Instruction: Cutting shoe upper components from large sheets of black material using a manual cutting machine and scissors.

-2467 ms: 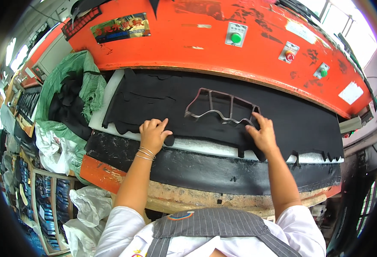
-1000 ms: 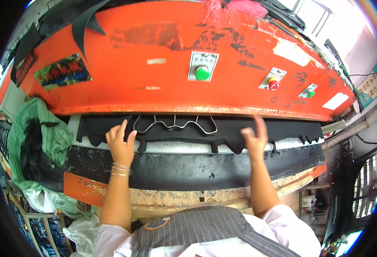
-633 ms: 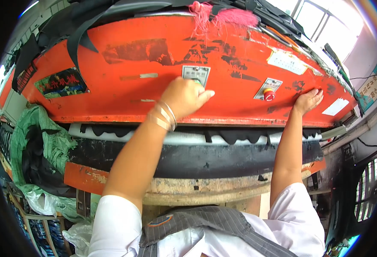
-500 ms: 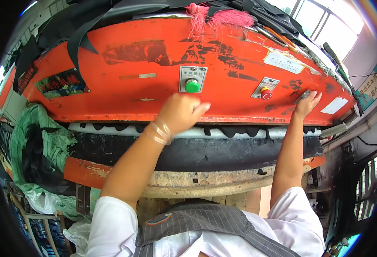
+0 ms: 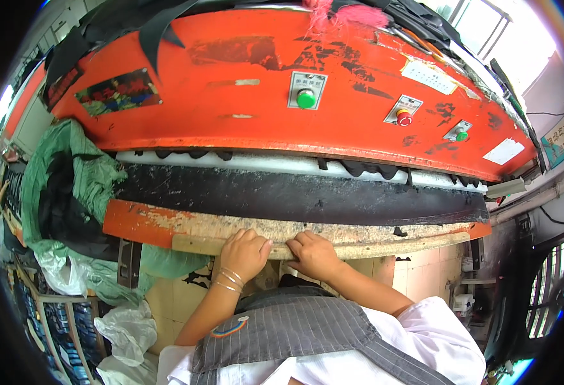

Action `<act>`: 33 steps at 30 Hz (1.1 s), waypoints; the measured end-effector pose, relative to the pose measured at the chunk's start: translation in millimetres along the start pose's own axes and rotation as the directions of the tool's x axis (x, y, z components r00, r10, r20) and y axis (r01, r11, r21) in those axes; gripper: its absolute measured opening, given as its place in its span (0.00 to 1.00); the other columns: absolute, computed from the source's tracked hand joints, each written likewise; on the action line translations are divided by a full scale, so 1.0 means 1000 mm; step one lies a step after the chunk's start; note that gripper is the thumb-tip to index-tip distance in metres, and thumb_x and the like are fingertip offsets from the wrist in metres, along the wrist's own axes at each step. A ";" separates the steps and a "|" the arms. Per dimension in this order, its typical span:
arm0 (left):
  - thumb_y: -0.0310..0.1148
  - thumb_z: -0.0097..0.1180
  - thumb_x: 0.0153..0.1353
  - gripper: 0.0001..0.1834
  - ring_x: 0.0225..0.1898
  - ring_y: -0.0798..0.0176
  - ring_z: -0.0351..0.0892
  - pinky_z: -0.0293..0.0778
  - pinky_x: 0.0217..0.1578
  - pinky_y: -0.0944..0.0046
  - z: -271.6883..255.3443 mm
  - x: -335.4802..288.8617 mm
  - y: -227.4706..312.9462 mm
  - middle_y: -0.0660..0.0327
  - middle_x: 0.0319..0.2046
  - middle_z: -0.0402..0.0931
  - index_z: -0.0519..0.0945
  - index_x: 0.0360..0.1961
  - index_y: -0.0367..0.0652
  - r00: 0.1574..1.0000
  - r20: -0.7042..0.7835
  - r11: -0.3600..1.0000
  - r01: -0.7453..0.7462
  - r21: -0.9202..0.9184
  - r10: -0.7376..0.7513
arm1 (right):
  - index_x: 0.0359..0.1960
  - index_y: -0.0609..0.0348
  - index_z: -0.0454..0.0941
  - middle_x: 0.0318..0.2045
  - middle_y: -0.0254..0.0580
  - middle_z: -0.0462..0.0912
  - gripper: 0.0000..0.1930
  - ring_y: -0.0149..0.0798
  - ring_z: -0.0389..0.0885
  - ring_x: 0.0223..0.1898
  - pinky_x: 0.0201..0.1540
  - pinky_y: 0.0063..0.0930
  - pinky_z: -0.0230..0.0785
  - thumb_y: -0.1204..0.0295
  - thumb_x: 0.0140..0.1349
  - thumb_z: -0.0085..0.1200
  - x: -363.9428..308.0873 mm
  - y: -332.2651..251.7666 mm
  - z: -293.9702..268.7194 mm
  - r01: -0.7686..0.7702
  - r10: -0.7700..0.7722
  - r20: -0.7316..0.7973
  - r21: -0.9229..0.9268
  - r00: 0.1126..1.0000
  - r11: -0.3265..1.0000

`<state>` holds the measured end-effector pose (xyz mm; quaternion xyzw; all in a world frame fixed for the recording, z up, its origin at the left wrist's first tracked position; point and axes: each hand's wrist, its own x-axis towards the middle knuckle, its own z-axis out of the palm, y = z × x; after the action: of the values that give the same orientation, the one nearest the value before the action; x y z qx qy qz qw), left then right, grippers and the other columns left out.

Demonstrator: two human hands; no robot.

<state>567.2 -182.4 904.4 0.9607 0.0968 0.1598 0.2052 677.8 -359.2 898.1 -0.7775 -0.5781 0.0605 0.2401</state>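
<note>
Both of my hands are at the worn wooden front edge (image 5: pixel 397 247) of a large red press machine (image 5: pixel 230 96). My left hand (image 5: pixel 246 251), with bracelets on its wrist, has its fingers curled over that edge. Close beside it on the right, my right hand (image 5: pixel 312 255) grips the same edge with bent fingers. Beyond the hands lies a dark, scuffed board (image 5: pixel 294 192). Scraps of black material (image 5: pixel 371 169) hang along a white strip behind it. On the red front sit a large green button (image 5: pixel 305 99), a red knob (image 5: pixel 404 117) and a small green button (image 5: pixel 462 136).
Left of the machine hangs a green woven sack (image 5: pixel 70 147) with black material in it. Clear plastic bags (image 5: pixel 128 327) lie below. Black sheets (image 5: pixel 121 29), pink thread (image 5: pixel 359 16) and an orange-handled tool (image 5: pixel 423 42) rest on the machine's top.
My left hand has come down from near the large green button, and my right hand from the small button at the right. Both now hold the wooden edge.
</note>
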 end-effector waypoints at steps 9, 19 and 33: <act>0.38 0.53 0.56 0.12 0.33 0.53 0.72 0.69 0.37 0.53 0.008 -0.005 -0.008 0.58 0.24 0.71 0.80 0.20 0.45 0.999 0.018 0.999 -0.038 0.010 0.038 | 0.37 0.56 0.79 0.30 0.40 0.78 0.22 0.44 0.77 0.37 0.39 0.35 0.72 0.61 0.39 0.68 -0.001 -0.008 0.008 -0.113 0.107 -0.047 -0.148 0.993 0.982; 0.33 0.61 0.52 0.08 0.33 0.53 0.71 0.69 0.35 0.57 -0.046 0.091 -0.122 0.58 0.26 0.73 0.83 0.32 0.42 0.963 -0.267 0.999 0.009 -0.048 -0.022 | 0.44 0.58 0.78 0.47 0.41 0.79 0.18 0.45 0.76 0.50 0.52 0.39 0.63 0.63 0.54 0.60 0.119 0.063 -0.058 -0.024 0.003 -0.114 -0.183 0.993 0.983; 0.32 0.66 0.49 0.21 0.27 0.62 0.66 0.66 0.29 0.65 -0.015 0.173 -0.169 0.59 0.29 0.67 0.76 0.45 0.41 0.869 -0.484 0.853 -0.177 -0.491 -0.099 | 0.41 0.58 0.81 0.27 0.46 0.83 0.26 0.45 0.81 0.35 0.39 0.36 0.70 0.50 0.47 0.64 0.249 0.104 -0.043 -0.444 0.504 0.568 -0.252 0.651 0.859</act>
<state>702.2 18.6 891.8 0.7978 0.0788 0.4235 0.4219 865.0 -163.6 935.9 -0.8476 -0.4026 0.3449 -0.0216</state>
